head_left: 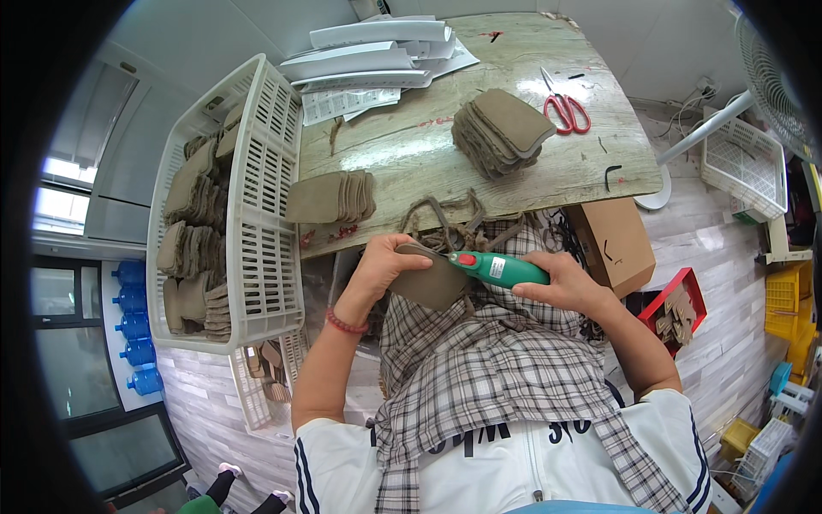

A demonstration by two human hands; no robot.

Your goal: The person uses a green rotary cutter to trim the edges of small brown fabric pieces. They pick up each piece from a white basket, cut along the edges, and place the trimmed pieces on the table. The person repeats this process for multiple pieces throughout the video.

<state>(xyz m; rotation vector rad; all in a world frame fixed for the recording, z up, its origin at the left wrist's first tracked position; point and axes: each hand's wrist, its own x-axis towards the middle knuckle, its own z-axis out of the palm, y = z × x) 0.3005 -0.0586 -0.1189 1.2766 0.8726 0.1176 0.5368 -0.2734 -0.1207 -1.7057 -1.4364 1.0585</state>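
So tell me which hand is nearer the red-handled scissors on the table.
Right. The right hand sits below the red-handled scissors, holding the green power tool; the left hand is farther left.

A worn wooden table [445, 146] with a glossy top fills 12 o'clock, against a plain pale wall [214, 21]. The floor [728, 248] is light, plank-patterned. At 9 o'clock a dark-framed window [64, 197] lets in daylight, with blue water bottles [135, 325] stacked below. A white fan [771, 77] stands at 2 o'clock, and yellow crates [788, 308] sit at 3 o'clock.
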